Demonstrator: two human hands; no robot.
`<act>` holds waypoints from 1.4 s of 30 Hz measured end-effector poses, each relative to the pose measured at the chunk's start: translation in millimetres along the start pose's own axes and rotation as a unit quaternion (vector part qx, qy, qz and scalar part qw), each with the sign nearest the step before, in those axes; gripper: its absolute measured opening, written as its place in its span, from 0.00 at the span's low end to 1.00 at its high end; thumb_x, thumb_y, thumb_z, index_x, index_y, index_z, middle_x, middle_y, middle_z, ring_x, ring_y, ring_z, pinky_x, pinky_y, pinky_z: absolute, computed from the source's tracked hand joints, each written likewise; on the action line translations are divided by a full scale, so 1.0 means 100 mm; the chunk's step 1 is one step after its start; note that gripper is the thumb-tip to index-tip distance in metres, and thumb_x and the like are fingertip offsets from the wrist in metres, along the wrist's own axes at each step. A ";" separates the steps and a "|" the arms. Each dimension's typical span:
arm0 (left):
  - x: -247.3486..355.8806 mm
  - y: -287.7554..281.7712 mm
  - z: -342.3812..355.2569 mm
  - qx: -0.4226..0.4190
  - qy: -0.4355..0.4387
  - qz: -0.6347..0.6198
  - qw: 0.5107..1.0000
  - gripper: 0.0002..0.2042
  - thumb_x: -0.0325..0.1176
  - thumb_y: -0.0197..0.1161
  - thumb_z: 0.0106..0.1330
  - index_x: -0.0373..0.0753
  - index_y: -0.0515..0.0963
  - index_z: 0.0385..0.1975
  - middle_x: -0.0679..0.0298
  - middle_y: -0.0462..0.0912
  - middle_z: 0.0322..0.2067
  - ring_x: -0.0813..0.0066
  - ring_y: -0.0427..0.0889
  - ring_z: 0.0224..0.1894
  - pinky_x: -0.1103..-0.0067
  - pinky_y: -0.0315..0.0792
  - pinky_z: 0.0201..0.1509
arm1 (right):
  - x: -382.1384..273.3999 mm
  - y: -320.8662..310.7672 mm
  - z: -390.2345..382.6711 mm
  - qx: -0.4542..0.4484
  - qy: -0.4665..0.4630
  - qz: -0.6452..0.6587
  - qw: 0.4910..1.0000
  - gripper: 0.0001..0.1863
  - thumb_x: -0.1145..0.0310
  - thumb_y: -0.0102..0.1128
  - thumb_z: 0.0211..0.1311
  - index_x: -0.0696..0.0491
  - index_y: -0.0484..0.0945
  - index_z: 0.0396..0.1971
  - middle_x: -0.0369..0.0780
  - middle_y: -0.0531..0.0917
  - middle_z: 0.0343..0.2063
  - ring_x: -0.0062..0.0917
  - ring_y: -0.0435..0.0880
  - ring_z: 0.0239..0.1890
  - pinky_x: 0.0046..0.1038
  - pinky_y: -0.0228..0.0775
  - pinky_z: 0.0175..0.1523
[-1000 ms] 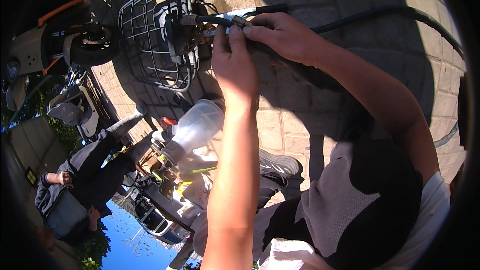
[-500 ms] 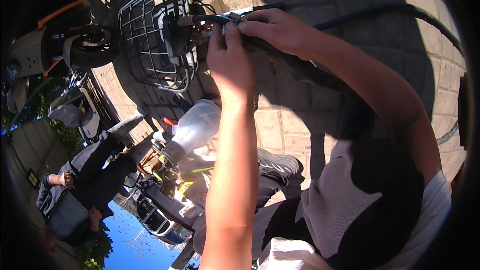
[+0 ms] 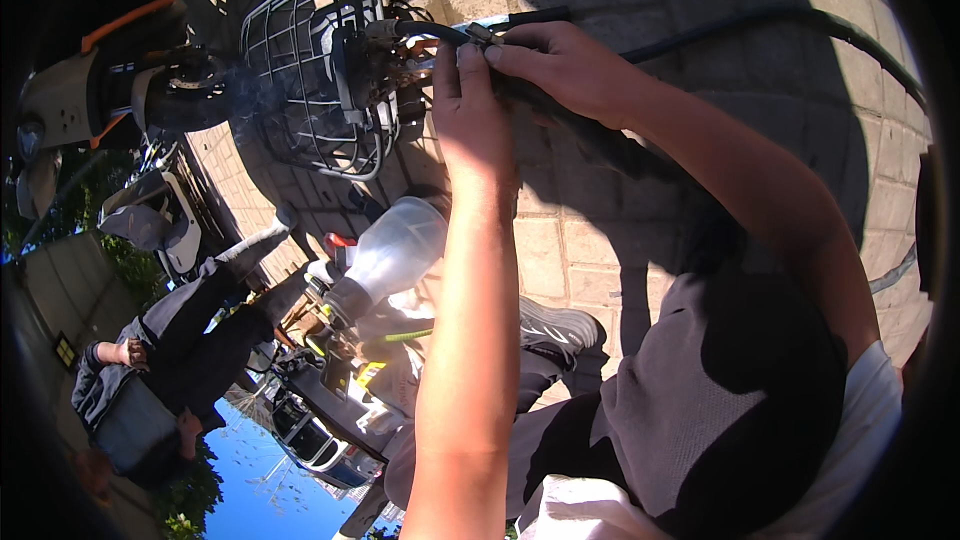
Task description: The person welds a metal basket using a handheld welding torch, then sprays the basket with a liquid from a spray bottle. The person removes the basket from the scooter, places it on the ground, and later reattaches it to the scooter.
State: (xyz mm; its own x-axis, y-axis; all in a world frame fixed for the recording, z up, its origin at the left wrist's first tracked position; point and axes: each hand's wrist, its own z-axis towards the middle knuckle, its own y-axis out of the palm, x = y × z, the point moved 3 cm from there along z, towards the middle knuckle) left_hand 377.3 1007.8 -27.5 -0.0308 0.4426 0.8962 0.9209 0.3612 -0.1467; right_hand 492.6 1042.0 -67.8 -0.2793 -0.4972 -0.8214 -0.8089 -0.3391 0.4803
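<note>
Beside a grey wire basket point(image 3: 375, 155), I hold a thick black hose or cable point(image 3: 428, 32) between both hands. My left hand point(image 3: 470, 115) is closed, its fingertips pinching at the black length. My right hand point(image 3: 560, 62) is closed too, thumb and forefinger at a small dull metal piece point(image 3: 484, 35) that touches the same length. The fingertips of the two hands nearly meet. My fingers hide exactly how the metal piece sits on the hose.
A black hose point(image 3: 770, 18) curves across the paving at the right. A translucent plastic bottle point(image 3: 400, 240) with a dark cap lies near my left forearm. A scooter point(image 3: 75, 100) stands at the left, and another person point(image 3: 150, 390) is at the lower left.
Both hands and the black length have shifted slightly to the right. A smoky haze now shows over the left part of the basket. The pinch of both hands looks unchanged.
</note>
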 end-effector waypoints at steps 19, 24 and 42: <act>-0.13 0.05 0.15 -0.042 -0.093 -0.089 0.991 0.23 0.46 0.45 0.73 0.42 0.64 0.64 0.63 0.75 0.46 0.73 0.76 0.46 0.78 0.74 0.43 | 0.03 0.02 0.04 -0.029 0.057 0.046 0.997 0.18 0.58 0.54 0.68 0.61 0.79 0.36 0.38 0.79 0.21 0.20 0.74 0.16 0.24 0.63 0.18; -0.14 0.05 0.16 -0.036 -0.098 -0.089 0.991 0.23 0.45 0.44 0.73 0.42 0.63 0.63 0.62 0.74 0.47 0.72 0.76 0.47 0.76 0.75 0.43 | 0.02 0.03 0.07 -0.027 0.050 0.033 0.998 0.19 0.58 0.53 0.68 0.61 0.79 0.36 0.38 0.78 0.21 0.20 0.73 0.15 0.24 0.63 0.18; -0.16 0.04 0.18 -0.042 -0.082 -0.111 0.989 0.18 0.44 0.45 0.73 0.42 0.68 0.56 0.64 0.75 0.42 0.73 0.76 0.44 0.77 0.74 0.41 | 0.08 0.03 0.12 -0.022 0.022 0.028 0.999 0.19 0.57 0.53 0.68 0.60 0.80 0.37 0.37 0.79 0.22 0.19 0.74 0.16 0.24 0.65 0.19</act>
State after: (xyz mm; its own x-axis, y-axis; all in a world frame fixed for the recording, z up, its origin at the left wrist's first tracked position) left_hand 373.9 1017.1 -49.6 -0.2929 0.4894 0.8214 0.9132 0.3978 0.0886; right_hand 481.6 1046.0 -76.4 -0.2999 -0.5513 -0.7785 -0.7685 -0.3439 0.5396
